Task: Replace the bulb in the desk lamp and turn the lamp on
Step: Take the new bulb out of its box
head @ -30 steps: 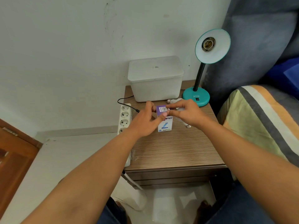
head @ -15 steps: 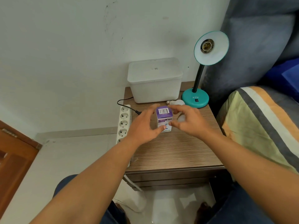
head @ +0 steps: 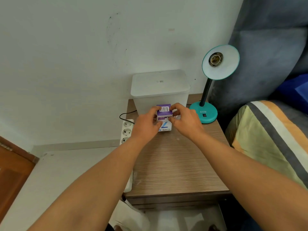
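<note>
1. The wooden nightstand lies under both forearms, and a white lidded bin stands just beyond the hands, against the wall.
2. The teal desk lamp sits beyond and to the right of the right hand, its shade tipped this way with the socket bare; no bulb is in it yet.
3. A white power strip hangs off the nightstand's edge just left of the left hand.
4. The left hand is curled shut around the left side of the bulb box, steadying it.
5. The right hand pinches the box's top right corner between thumb and forefinger, the other fingers loosely bent.
6. Half a second ago the hands were only closing on the box as it stood lower; now it is gripped from both sides and its barcode flap faces up. I'd say opening the box comes next.
7. A pale round shape, perhaps a bulb, peeks behind the right fingers.
</note>
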